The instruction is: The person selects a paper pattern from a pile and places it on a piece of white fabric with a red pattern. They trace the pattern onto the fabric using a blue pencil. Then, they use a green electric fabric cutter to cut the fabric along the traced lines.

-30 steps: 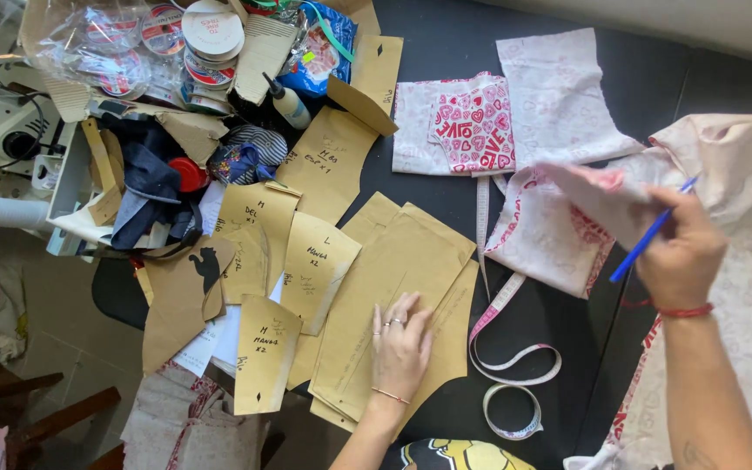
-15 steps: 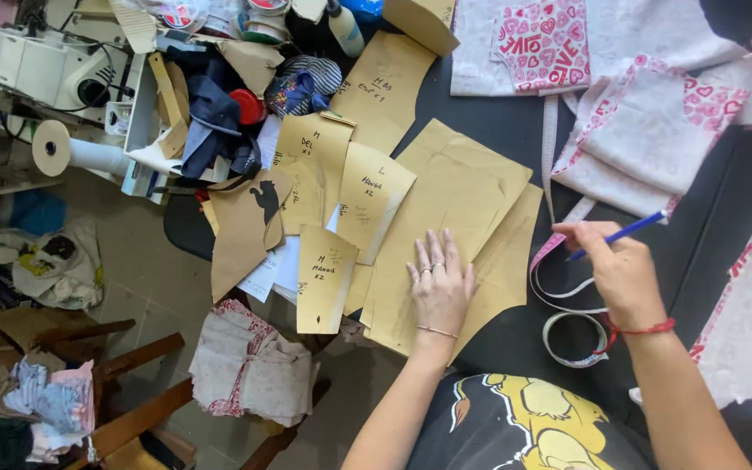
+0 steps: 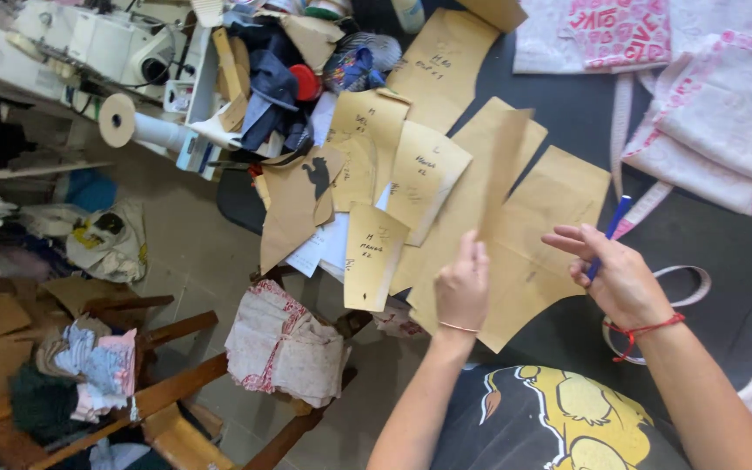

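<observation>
Lifting one narrow brown paper pattern piece (image 3: 502, 178) off the stack (image 3: 533, 261) on the dark worktop (image 3: 707, 235), left hand (image 3: 461, 292) fingers pinch it, seemingly; right hand (image 3: 620, 278) grips a blue pen (image 3: 609, 233). Sorting looks barely begun.

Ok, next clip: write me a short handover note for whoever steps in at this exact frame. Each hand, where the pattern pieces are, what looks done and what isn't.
Left hand: lifting one edge of a brown paper pattern piece, which stands up off the stack.
Right hand: holds a blue pen, fingers spread over the large paper piece lying on the dark table.
Things: more brown pattern pieces fanned out to the left; white and pink printed fabric pieces at the upper right; a white strap by the right wrist.
Done: paper pieces are laid out, several bearing handwritten marks.
Left: the lifted piece is not set down; the pen is not touching paper.
</observation>
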